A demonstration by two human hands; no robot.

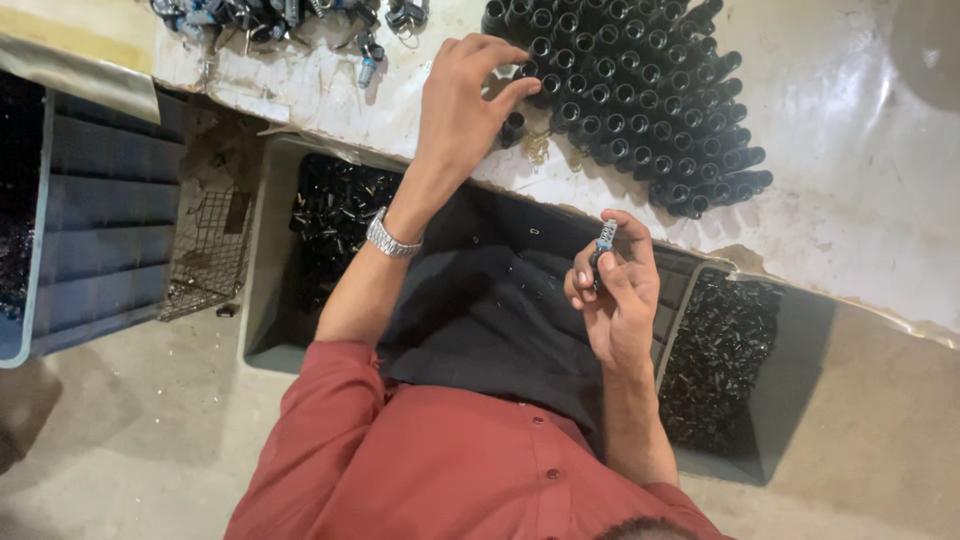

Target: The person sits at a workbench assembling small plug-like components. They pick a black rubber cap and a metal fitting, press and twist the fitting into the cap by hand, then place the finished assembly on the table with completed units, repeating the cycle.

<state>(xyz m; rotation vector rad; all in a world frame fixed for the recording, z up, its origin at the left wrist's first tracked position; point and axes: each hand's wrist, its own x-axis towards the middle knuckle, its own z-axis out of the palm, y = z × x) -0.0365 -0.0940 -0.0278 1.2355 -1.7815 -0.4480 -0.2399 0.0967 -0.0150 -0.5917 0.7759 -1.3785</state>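
While the person looks down, the right hand is closest to the body. It pinches a small part between thumb and fingers. The part is thin, silvery and blue at the top, dark at the bottom, and stands upright over the lap. Farther away, the left hand wears a silver watch. Its fingers curl half open and touch one black tube at the edge of a big bunch of black tubes lying on the pale worn table. Gray bins of dark parts sit below the table.
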